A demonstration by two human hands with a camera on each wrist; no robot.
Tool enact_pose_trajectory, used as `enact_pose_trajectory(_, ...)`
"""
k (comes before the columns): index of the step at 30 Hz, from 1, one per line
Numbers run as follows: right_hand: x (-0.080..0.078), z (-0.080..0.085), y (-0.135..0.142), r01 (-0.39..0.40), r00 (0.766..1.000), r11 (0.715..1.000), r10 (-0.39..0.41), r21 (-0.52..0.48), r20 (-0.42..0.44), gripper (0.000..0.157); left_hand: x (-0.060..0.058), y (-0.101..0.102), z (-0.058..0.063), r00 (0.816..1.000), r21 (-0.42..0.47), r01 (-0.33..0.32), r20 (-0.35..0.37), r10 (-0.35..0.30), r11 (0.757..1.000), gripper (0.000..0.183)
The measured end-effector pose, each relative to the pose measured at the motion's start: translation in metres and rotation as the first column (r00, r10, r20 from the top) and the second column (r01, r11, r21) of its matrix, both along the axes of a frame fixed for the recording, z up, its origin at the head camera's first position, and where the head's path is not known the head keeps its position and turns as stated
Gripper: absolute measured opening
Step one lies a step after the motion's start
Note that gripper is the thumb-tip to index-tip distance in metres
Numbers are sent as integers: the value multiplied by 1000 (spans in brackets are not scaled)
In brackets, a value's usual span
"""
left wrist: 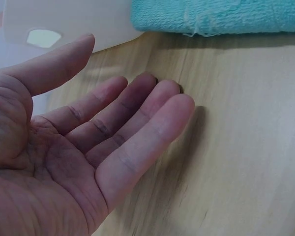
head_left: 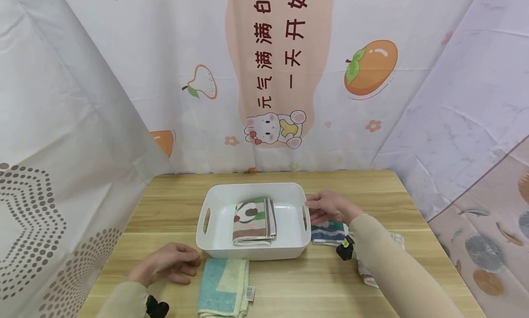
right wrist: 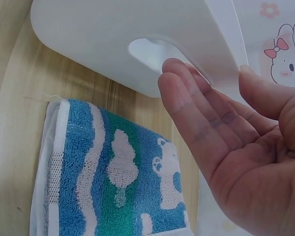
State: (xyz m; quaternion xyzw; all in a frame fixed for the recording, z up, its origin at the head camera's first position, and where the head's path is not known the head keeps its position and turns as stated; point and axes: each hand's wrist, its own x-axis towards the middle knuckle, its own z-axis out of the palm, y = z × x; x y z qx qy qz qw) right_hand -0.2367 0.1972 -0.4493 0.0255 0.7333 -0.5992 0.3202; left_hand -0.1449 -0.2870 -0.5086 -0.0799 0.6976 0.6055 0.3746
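head view, and the hands are well apart: the right hand [head_left: 329, 206] is up at the right end of a white plastic basket [head_left: 264, 253], thumb at the rim, fingers just outside the wall, by the oval handle cutout [right wrist: 147, 51]. is it pinching that wall? even from the right wrist, i can't tell; how firmly thumb and fingers bear on it doesn't show.

over to the left hand [head_left: 171, 263]: nothing in it, fingers loose and gently bent, just off the basket's near left corner, with a folded turquoise-and-yellow towel [head_left: 221, 286] right beside it, white label [head_left: 250, 293] poking out.

inside the basket, one folded brown, white and green striped towel [head_left: 253, 221] lies near the middle, with bare floor to its right. outside, close by the right hand, a folded blue-and-green towel [right wrist: 120, 167] rests on the wood-grain tabletop [head_left: 301, 290]; farther right, a pale patterned cloth [head_left: 368, 276] is mostly hidden by the sleeve [head_left: 388, 253]. behind it all hangs a fruit-and-rabbit print curtain [head_left: 330, 139].

the step in hand? looks to me like steadying or squaring the basket. the next move, i'd judge, calls for a settled basket and a careful pinch on a towel's folded edge, so the layers stay together.
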Motion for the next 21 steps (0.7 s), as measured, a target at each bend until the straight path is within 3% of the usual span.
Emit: enact_pose_trajectory(21, 0, 3, -1, -6, 1000, 998, 6, 55, -6, 41, 6, 17, 9, 998, -8, 56, 10, -56, 998, 46)
